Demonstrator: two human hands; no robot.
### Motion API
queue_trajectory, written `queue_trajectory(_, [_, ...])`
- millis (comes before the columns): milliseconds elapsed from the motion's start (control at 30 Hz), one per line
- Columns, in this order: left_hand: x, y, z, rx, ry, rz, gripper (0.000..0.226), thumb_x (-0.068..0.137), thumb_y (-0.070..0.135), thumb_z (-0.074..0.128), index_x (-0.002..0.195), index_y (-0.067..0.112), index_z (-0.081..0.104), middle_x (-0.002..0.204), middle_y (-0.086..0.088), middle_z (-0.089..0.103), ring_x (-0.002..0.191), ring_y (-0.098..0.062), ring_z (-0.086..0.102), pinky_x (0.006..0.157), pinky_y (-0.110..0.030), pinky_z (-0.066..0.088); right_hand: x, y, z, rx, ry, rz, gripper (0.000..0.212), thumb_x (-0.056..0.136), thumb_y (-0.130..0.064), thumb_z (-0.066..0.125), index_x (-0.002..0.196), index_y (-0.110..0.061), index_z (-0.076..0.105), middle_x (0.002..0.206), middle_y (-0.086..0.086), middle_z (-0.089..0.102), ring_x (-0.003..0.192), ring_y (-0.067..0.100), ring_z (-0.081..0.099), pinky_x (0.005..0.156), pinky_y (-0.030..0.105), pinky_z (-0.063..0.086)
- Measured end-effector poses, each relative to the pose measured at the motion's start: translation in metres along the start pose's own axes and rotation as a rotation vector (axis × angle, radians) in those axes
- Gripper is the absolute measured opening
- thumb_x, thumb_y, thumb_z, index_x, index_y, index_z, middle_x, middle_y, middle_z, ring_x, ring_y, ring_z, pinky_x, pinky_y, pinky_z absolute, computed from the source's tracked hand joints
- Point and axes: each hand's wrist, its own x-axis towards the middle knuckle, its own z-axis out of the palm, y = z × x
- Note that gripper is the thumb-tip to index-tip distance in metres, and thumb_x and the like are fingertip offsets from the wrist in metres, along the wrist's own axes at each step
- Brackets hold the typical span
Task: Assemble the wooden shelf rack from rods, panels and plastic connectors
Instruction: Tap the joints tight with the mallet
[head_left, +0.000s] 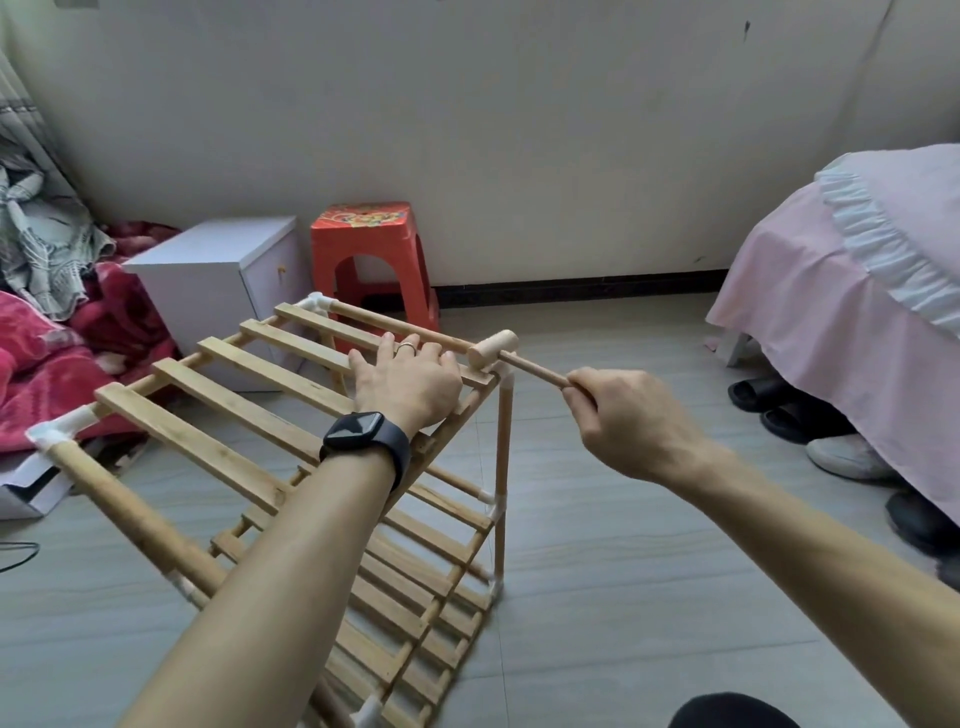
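Head view showed the rack (249, 415) standing on the floor (623, 571), with its tiers joined. I judged the step to be knocking the top right corner tight. The mallet (493, 349) head was at the rod, just above the white connector (503, 371). My right hand (623, 421) gripped the end of the mallet handle. My left hand (410, 379) lay flat on the top slats, fingers straight, just beside the mallet head. The next blow needed to fall straight on the corner, away from those fingers. A red stool (371, 249) stood behind the rack.
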Motion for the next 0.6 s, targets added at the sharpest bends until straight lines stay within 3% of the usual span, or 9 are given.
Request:
queue_trajectory(100, [-0.008,0.002,-0.006,-0.068,0.071,0.045,0.052,0.101,0.045,0.021,0.141,0.029,0.051,0.157,-0.004,0.04,0.149,-0.032,0.026,0.117,-0.069,0.01,-0.005,0.001,0.002,0.205,0.219,0.036,0.018,0.107,-0.025,0.044,0.099,-0.021,0.06,0.068,-0.006,0.058,0.057,0.009,0.053,0.05,0.019,0.035])
queue_trajectory(167, [-0.016,0.004,-0.012,-0.068,0.062,0.07,0.054,0.098,0.058,0.024,0.137,0.033,0.052,0.152,-0.007,0.044,0.143,-0.033,0.033,0.115,-0.07,0.016,-0.012,0.006,0.011,0.329,0.253,0.09,0.015,0.107,-0.024,0.047,0.099,-0.023,0.06,0.063,-0.007,0.056,0.053,0.007,0.053,0.048,0.016,0.039])
queue_trajectory(267, [-0.03,0.008,-0.008,0.045,-0.107,0.063,0.076,0.089,0.078,0.033,0.155,0.042,0.02,0.168,-0.011,0.01,0.153,-0.041,0.008,0.113,-0.075,0.012,-0.028,0.023,0.037,0.468,0.182,0.251,0.019,0.105,-0.026,0.051,0.091,-0.023,0.064,0.059,-0.003,0.057,0.055,0.004,0.054,0.047,0.015,0.04])
queue_trajectory(367, [-0.045,0.013,0.007,0.128,-0.098,0.079,0.075,0.097,0.063,0.038,0.154,0.046,-0.008,0.168,-0.014,-0.007,0.152,-0.046,-0.009,0.11,-0.08,0.005,-0.049,0.043,0.074,0.493,0.082,0.41,0.021,0.103,-0.03,0.054,0.085,-0.026,0.066,0.063,-0.003,0.061,0.062,0.011,0.057,0.05,0.021,0.04])
queue_trajectory(467, [-0.039,0.023,0.012,0.192,-0.027,0.093,0.065,0.105,0.051,0.028,0.157,0.037,-0.008,0.167,-0.02,-0.002,0.152,-0.048,-0.005,0.109,-0.08,0.012,-0.062,0.055,0.108,0.534,-0.007,0.528,0.02,0.101,-0.032,0.056,0.085,-0.028,0.067,0.069,-0.006,0.066,0.069,0.008,0.06,0.061,0.029,0.044])
queue_trajectory(600, [0.005,0.044,0.01,0.221,-0.037,0.031,0.062,0.108,0.038,0.031,0.161,0.028,0.0,0.168,-0.018,0.002,0.151,-0.047,0.006,0.108,-0.076,0.024,-0.072,0.068,0.139,0.563,-0.038,0.596,0.021,0.101,-0.034,0.055,0.084,-0.03,0.066,0.069,-0.008,0.066,0.071,0.007,0.061,0.06,0.029,0.044])
